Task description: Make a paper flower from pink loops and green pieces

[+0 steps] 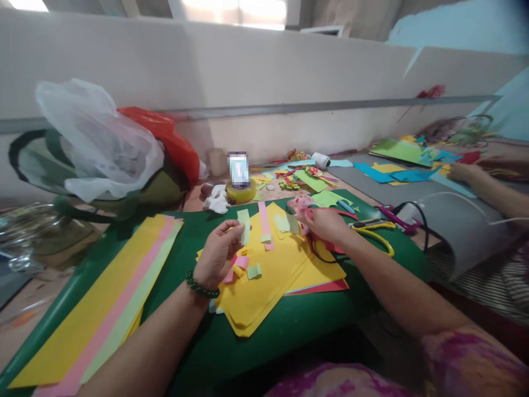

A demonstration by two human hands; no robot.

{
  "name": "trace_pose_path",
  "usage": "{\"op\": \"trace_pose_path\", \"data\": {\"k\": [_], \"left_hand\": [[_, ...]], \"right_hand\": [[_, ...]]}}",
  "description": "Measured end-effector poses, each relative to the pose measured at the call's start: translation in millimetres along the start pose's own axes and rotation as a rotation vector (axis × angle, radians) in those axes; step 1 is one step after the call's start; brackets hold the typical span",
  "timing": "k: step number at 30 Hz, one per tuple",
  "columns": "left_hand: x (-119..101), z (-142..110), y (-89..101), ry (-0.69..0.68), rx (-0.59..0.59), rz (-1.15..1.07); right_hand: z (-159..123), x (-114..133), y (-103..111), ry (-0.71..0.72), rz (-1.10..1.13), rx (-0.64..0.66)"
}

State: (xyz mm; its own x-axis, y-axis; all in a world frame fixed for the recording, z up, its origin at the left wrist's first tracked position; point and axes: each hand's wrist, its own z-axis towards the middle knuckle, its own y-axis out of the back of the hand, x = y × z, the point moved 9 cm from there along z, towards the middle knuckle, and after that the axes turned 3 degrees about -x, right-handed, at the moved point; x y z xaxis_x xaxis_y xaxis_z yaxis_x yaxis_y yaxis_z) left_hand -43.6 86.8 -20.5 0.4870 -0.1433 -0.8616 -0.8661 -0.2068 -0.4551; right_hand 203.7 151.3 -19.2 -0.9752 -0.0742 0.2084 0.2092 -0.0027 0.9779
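My left hand (221, 245), with a dark beaded bracelet at its wrist, pinches a pale green paper strip (244, 226) upright between thumb and fingers. Across from it, my right hand (326, 223) is closed round a pink glue gun (301, 205), with a dark cord looping below. Its nozzle is hard to make out. Between and under both hands lie stacked yellow paper sheets (264, 292). On them rest a pink paper strip (263, 218), a small folded green piece (254, 271) and pink scraps (242, 261).
Long yellow, pink and green strips (95, 292) lie at left on the green mat (173, 331). Yellow-handled scissors (378, 237) and a purple-handled tool (397, 219) sit at right. A phone (238, 170) leans behind a tape roll (242, 192). Another person's hand (463, 172) handles paper at far right.
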Motion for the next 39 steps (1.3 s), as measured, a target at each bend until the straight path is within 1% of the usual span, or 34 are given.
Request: {"op": "trace_pose_path", "data": {"k": [2, 3, 5, 6, 7, 8, 9, 10, 12, 13, 16, 18, 20, 22, 23, 25, 28, 33, 39], "left_hand": [[3.9, -0.9, -2.3, 0.004, 0.018, 0.007], [6.1, -1.5, -4.2, 0.007, 0.033, 0.013], [11.3, -2.8, -8.0, 0.018, 0.06, 0.028], [14.0, -3.5, -9.5, 0.025, 0.069, 0.039], [16.7, -4.2, -10.8, 0.033, 0.077, 0.051], [19.0, -4.8, -12.0, 0.041, 0.085, 0.066], [20.9, -5.4, -13.1, 0.049, 0.095, 0.081], [22.4, -5.8, -13.8, 0.056, 0.103, 0.095], [23.4, -6.1, -13.7, 0.065, 0.106, 0.118], [23.2, -6.0, -12.9, 0.066, 0.099, 0.131], [20.6, -5.5, -10.6, 0.054, 0.08, 0.189], [18.6, -5.7, -10.8, 0.033, 0.077, 0.251], [16.8, -6.8, -13.2, 0.001, 0.092, 0.325], [15.8, -8.5, -17.1, -0.036, 0.121, 0.401], [15.3, -9.5, -19.2, -0.056, 0.136, 0.433], [14.8, -10.9, -22.2, -0.094, 0.162, 0.478], [15.9, -11.5, -24.0, -0.123, 0.19, 0.51], [16.6, -11.9, -24.6, -0.134, 0.199, 0.517], [15.2, -15.6, -30.4, -0.122, 0.225, 0.497]], "right_hand": [[-19.4, 13.8, 15.8, 0.082, -0.055, -0.117], [-30.6, 28.8, 21.4, 0.193, -0.026, -0.166], [-57.0, 67.0, 32.6, 0.506, 0.084, -0.295], [-70.6, 85.5, 35.0, 0.67, 0.122, -0.342], [-81.8, 100.5, 35.7, 0.805, 0.149, -0.378], [-89.3, 111.9, 34.7, 0.906, 0.164, -0.403], [-92.9, 119.9, 33.3, 0.97, 0.179, -0.417], [-93.0, 124.6, 32.3, 1.0, 0.205, -0.425], [-87.5, 127.0, 32.4, 0.998, 0.308, -0.416], [-83.8, 126.0, 32.7, 0.984, 0.385, -0.392], [-72.1, 120.3, 30.0, 0.901, 0.66, -0.242], [-62.3, 114.4, 23.7, 0.78, 0.835, -0.128], [-51.5, 106.3, 14.7, 0.62, 0.987, -0.043], [-42.7, 99.4, 5.4, 0.487, 1.097, 0.012], [-39.6, 97.1, 2.0, 0.446, 1.135, 0.028], [-35.4, 93.7, -2.1, 0.399, 1.181, 0.04], [-33.9, 90.2, -3.3, 0.372, 1.2, 0.036], [-35.1, 86.7, -1.7, 0.352, 1.143, -0.005], [-33.4, 85.2, -4.1, 0.325, 1.152, -0.007]]}}
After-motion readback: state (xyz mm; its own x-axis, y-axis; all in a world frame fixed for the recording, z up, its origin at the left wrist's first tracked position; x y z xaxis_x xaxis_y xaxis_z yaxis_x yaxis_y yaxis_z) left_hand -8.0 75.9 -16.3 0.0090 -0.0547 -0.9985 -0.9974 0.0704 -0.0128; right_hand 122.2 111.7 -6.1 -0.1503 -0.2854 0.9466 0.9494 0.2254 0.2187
